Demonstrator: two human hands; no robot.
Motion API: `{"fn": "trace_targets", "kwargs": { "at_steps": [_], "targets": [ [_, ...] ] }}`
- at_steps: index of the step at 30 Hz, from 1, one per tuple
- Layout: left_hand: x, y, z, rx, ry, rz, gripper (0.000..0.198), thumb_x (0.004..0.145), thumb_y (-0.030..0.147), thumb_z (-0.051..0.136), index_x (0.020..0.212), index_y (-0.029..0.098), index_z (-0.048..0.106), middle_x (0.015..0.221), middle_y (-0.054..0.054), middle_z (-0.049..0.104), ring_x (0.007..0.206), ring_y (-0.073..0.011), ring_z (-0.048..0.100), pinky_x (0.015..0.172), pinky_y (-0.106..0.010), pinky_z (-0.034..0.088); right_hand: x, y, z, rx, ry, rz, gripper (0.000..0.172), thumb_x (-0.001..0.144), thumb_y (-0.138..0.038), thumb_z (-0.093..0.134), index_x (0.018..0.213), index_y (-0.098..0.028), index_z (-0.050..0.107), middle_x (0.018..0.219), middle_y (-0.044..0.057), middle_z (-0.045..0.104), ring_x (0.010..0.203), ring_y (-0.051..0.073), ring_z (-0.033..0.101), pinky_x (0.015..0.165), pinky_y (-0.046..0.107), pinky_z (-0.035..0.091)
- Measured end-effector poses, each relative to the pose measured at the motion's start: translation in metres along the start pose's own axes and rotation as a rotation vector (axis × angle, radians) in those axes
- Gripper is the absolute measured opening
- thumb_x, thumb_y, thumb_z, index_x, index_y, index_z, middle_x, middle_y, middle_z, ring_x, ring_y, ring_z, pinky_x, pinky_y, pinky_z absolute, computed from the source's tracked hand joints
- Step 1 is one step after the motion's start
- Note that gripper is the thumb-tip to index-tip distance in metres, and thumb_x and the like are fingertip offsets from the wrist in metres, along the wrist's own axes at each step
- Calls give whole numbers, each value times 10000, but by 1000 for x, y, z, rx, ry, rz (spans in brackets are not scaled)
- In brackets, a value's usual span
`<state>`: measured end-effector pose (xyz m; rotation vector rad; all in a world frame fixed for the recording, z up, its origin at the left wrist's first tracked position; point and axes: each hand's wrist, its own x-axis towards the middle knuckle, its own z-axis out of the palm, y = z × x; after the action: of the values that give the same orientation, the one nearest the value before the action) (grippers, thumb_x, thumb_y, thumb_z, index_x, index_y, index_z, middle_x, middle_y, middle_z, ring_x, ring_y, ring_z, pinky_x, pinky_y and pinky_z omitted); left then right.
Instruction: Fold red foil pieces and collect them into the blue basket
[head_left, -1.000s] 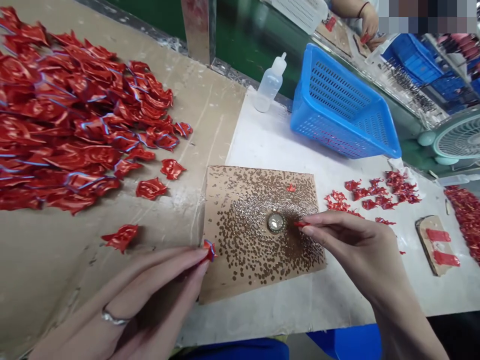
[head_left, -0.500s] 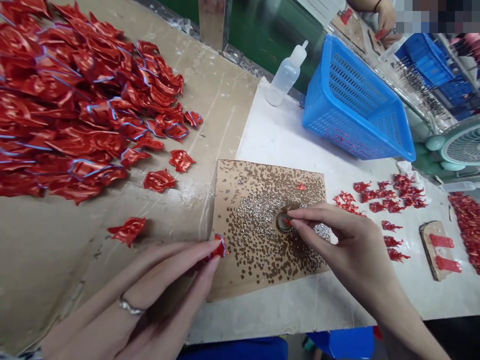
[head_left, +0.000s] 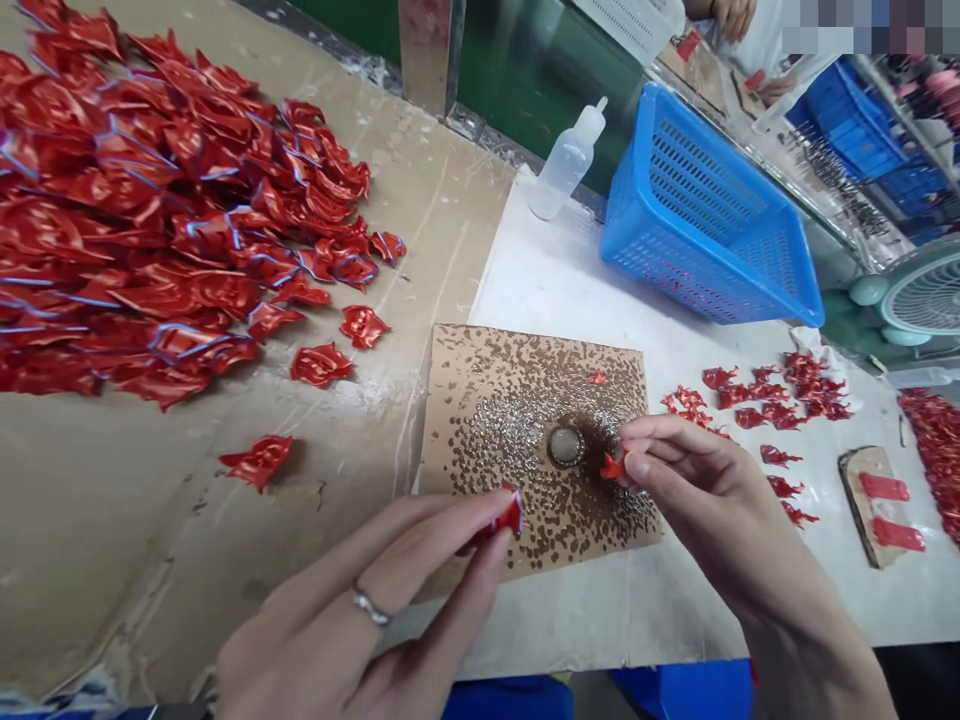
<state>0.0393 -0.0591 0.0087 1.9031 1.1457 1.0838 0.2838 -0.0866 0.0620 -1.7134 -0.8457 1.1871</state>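
Note:
Between thumb and fingers, my left hand (head_left: 375,600) pinches a red moulded piece with a light blue edge (head_left: 508,510). My right hand (head_left: 697,490) grips a smaller red piece (head_left: 612,466) by its end, just right of a small round cap-like dish (head_left: 566,446). That dish sits on a cardboard sheet (head_left: 465,355) spotted all over with wet, shiny drops. Another tiny red piece (head_left: 597,377) lies on the sheet's upper right. To the left, several blue-edged red pieces are heaped in a large pile (head_left: 150,220), with a few lying apart, such as one red piece (head_left: 259,461).
Behind the sheet stand a squeeze bottle (head_left: 564,165) and a blue basket (head_left: 712,280). Small red pieces (head_left: 780,400) lie in groups at the right, near a board with two red strips (head_left: 874,500). A green fan (head_left: 922,300) and another person's hand (head_left: 735,15) are beyond.
My right hand has lifted away from the round dish and moved right with the small red piece. My left hand has moved right over the sheet, carrying its blue-edged piece.

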Motion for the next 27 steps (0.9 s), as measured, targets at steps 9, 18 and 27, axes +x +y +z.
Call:
{"fn": "trace_targets", "kwargs": {
  "at_steps": [9, 18, 27],
  "targets": [
    [6, 33, 34, -27, 34, -118, 78, 946, 232, 710, 963, 296, 669, 786, 111, 780, 646, -91, 770, 644, -154, 625, -29, 2, 13, -58, 115, -223, 91, 952, -262, 815, 1004, -337, 808, 953, -22, 800, 863, 105, 751, 766, 120, 611],
    [-1, 38, 46, -19, 63, -145, 175, 906, 439, 747, 874, 282, 676, 705, 49, 741, 689, -162, 786, 580, -203, 622, -34, 4, 30, -25, 89, -264, 134, 918, -172, 791, 964, -297, 805, 927, -9, 806, 796, 130, 781, 724, 159, 660],
    [5, 36, 41, -102, -48, -65, 195, 954, 116, 671, 908, 275, 567, 780, 113, 715, 633, -46, 712, 682, -108, 579, -36, 8, 35, -7, 89, -317, 210, 939, -105, 738, 1001, -295, 802, 932, -7, 789, 809, 129, 782, 737, 166, 658]
  ]
}}
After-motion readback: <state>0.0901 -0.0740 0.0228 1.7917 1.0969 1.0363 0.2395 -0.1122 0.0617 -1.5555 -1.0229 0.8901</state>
